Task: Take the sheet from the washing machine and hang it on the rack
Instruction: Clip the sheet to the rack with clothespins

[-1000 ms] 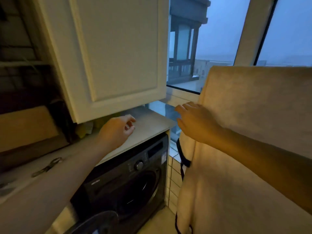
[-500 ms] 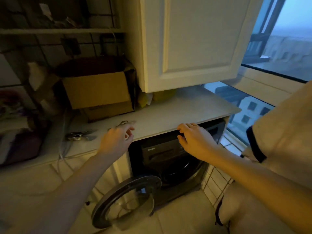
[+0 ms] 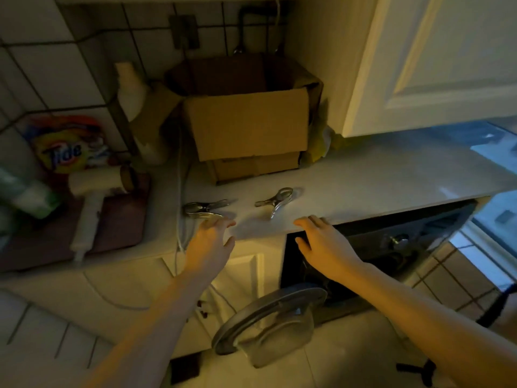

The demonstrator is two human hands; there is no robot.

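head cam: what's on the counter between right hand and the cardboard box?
One metal clip lies on the counter between the right hand and the box; otherwise bare countertop. The head view shows it.

sheet: out of view | left grip (image 3: 210,243): neared clips (image 3: 205,209)

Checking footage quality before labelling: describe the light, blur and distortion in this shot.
Head view: dim, yellowish room light, with bluish daylight glaring on the counter at right. Head view: blur smears the left edge; the Tide bag is readable, the clips fairly sharp. Head view: wide-angle lens curves the wall tiles.
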